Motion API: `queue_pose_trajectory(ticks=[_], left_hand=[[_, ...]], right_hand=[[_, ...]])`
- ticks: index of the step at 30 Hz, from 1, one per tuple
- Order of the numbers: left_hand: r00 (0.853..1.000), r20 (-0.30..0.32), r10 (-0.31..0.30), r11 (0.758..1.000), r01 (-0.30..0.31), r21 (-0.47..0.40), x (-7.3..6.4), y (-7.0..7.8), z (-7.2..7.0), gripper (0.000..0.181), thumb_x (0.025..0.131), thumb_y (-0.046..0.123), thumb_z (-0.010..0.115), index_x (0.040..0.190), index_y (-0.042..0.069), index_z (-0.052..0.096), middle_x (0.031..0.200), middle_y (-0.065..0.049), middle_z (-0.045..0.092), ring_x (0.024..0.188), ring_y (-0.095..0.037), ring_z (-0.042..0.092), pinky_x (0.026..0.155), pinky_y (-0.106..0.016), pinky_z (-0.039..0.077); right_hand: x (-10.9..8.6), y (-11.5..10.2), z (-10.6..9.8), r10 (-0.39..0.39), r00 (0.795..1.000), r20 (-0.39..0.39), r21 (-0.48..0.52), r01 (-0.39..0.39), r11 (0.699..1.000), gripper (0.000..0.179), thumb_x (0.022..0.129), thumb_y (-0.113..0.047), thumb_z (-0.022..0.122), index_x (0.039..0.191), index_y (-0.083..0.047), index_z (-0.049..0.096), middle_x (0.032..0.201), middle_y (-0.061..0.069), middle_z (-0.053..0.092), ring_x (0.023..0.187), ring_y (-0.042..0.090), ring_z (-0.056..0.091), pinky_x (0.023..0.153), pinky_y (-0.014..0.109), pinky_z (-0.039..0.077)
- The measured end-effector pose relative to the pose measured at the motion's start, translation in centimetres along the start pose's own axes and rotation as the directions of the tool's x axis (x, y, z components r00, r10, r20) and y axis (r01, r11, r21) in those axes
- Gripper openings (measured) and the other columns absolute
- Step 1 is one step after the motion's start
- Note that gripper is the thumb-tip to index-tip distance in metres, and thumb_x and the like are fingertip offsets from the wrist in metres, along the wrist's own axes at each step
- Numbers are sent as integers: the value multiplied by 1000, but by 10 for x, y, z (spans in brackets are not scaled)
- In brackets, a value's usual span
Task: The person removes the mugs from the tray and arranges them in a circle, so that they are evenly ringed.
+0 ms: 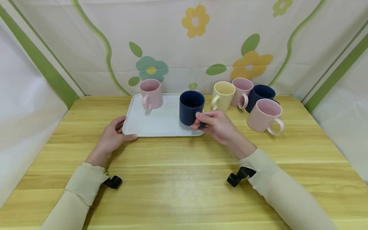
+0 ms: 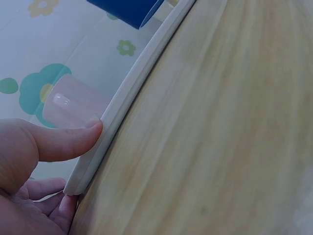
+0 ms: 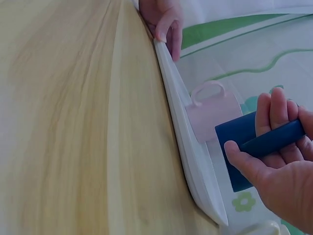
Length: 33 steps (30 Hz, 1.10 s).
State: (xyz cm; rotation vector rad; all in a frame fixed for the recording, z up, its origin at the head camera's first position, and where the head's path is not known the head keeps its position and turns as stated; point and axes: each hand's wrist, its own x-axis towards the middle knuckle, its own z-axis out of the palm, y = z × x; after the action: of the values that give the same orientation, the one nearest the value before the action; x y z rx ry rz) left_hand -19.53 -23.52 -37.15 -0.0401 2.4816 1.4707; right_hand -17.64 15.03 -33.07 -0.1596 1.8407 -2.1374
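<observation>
My right hand (image 1: pixel 217 124) grips the handle of a dark blue mug (image 1: pixel 189 108), held upright close over the right part of a white tray (image 1: pixel 161 123). In the right wrist view, fingers and thumb wrap that handle, and the blue mug (image 3: pixel 239 132) covers part of the pink one behind. At the tray's near left corner, my left hand (image 1: pixel 113 135) holds the rim, its thumb along the front edge. The left wrist view has the thumb on the tray rim (image 2: pixel 127 100) and the other fingers around the corner. A pink mug (image 1: pixel 152 94) stands at the tray's back left.
Right of the tray, a cream mug (image 1: pixel 222 95), a pink mug (image 1: pixel 241 91), another dark blue mug (image 1: pixel 260 95) and a nearer pink mug (image 1: pixel 263 116) stand close together on the wooden table (image 1: pixel 172 182). A flowered curtain (image 1: pixel 178 48) hangs along the back.
</observation>
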Motion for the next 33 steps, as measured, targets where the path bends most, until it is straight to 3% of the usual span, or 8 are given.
queue_pose_trajectory(ticks=[15,33], left_hand=[[1000,12,-7,1000,7,-24,1,-2,1,105,94,15,82,172,9,12,175,-21,24,156,-42,34,127,-56,34],[1000,1,-3,1000,3,-25,1,-1,2,106,92,14,83,171,8,14,175,-21,25,156,-42,35,127,-56,34]], right_hand=[[-36,-1,-36,-113,992,48,16,113,994,32,110,-8,55,86,-6,75,86,4,77,92,18,80,94,32,64],[-68,4,-72,-105,994,21,44,104,994,30,110,-9,55,88,-2,74,88,5,78,95,20,81,97,33,63]])
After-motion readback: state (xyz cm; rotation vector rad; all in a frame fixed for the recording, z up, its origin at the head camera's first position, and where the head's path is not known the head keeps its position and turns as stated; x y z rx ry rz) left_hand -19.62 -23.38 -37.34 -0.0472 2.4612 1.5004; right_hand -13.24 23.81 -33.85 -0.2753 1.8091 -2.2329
